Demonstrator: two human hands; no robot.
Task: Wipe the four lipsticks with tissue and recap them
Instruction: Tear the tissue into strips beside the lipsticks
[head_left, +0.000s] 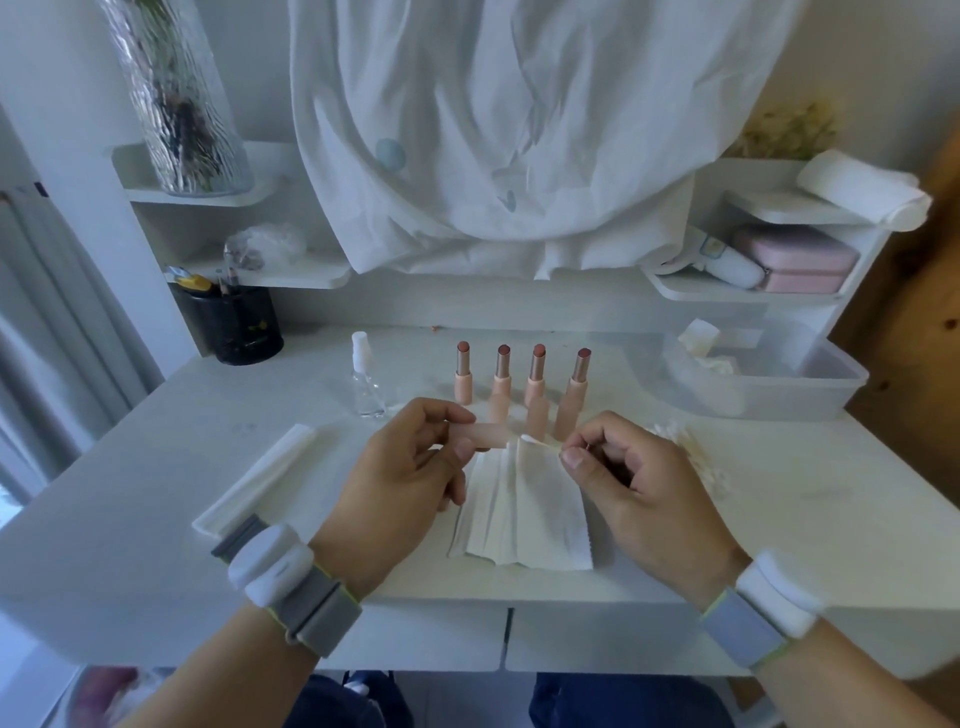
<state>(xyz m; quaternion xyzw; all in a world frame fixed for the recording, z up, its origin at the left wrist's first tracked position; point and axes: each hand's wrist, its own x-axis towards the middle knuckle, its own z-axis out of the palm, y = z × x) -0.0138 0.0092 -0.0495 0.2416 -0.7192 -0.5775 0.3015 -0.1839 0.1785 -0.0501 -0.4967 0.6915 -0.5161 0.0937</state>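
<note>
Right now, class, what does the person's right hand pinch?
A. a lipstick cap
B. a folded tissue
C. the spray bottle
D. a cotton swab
D: the right hand pinches a thin cotton swab whose white tip points at the open end of the lipstick cap held by the left hand.
</note>
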